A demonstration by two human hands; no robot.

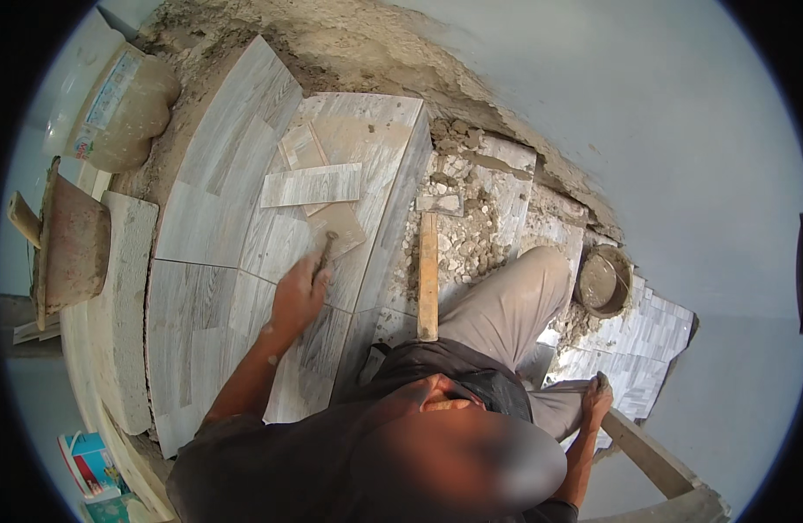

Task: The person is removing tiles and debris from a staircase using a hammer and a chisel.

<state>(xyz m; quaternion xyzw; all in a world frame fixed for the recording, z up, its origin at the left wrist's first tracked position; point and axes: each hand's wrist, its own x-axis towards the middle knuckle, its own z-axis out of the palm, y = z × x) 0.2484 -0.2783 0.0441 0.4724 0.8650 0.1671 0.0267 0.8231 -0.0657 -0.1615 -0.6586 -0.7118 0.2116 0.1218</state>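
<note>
My left hand (pixel 299 292) is closed around a short metal rod with a round head (pixel 330 240), held over the grey wood-look tiles. Just beyond its tip lies a cut beige tile piece (pixel 339 224), partly under a narrow striped tile strip (pixel 319 185). My right hand (pixel 598 398) rests by my right knee with its fingers curled; what they hold, if anything, is hidden against the trouser leg. A hammer with a wooden handle (pixel 428 279) and a dusty metal head (pixel 441 204) lies in front of my waist, on the rubble.
Loose mortar and rubble (pixel 467 231) cover the step at centre. A bucket of grey mortar (pixel 604 281) stands right of my knee. A mortar-stained pan (pixel 74 240) and a large tub (pixel 122 109) are at left. A wooden beam (pixel 650 453) slants at lower right, near the wall (pixel 672 174).
</note>
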